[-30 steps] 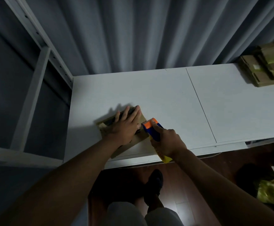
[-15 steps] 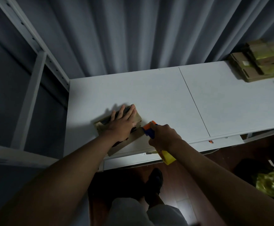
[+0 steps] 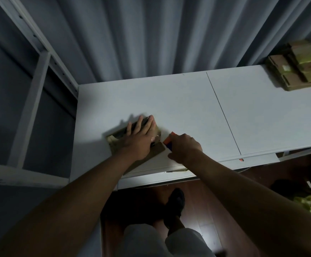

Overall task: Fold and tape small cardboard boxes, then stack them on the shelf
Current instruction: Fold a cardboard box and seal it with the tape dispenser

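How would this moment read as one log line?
step: taping | left hand: presses cardboard box flat | right hand: grips tape dispenser

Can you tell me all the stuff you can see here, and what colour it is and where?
table: one, white, in the middle, against the curtain
box: one, brown cardboard, near the table's front left, under the left hand
tape dispenser: one, orange and blue, right of the box, in the right hand
stack of boxes: one pile, brown with yellowish tape, far right corner of the table
curtain: one, grey, behind the table
shelf frame: one, white metal, on the left
floor: dark wood, below the table
left hand: flat on the box
right hand: grips the tape dispenser
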